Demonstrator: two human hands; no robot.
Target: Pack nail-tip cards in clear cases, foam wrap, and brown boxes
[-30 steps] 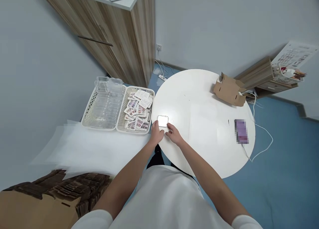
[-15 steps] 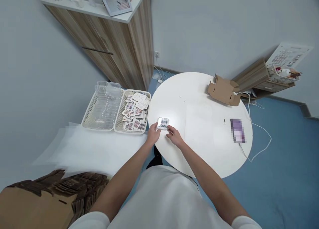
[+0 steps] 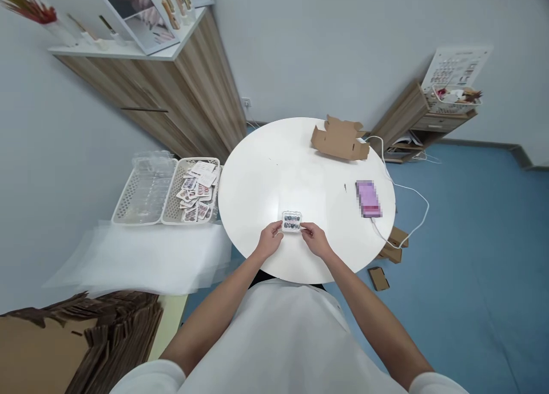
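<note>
A small clear plastic case of false nails [image 3: 292, 222] is held over the near part of the round white table [image 3: 253, 176]. Dark nail shapes show through it in two rows. My left hand [image 3: 270, 239] grips its left side, thumb and fingers closed at the edge. On the opposite side, my right hand [image 3: 316, 239] pinches the right edge. Whether the case rests on the tabletop or hangs just above it, I cannot tell.
Left of the table stand a basket of nail cards [image 3: 195, 205] and a basket of clear plastic cases [image 3: 143, 194]. Translucent sheets [image 3: 158, 257] lie before them. An unfolded cardboard box [image 3: 338, 139] and a pixelated phone [image 3: 369, 199] with a white cable [image 3: 412, 188] are on the table.
Both hands have carried the case rightward from the table's left edge towards its middle. The right hand now grips the case's right edge more closely. The camera view has turned right.
</note>
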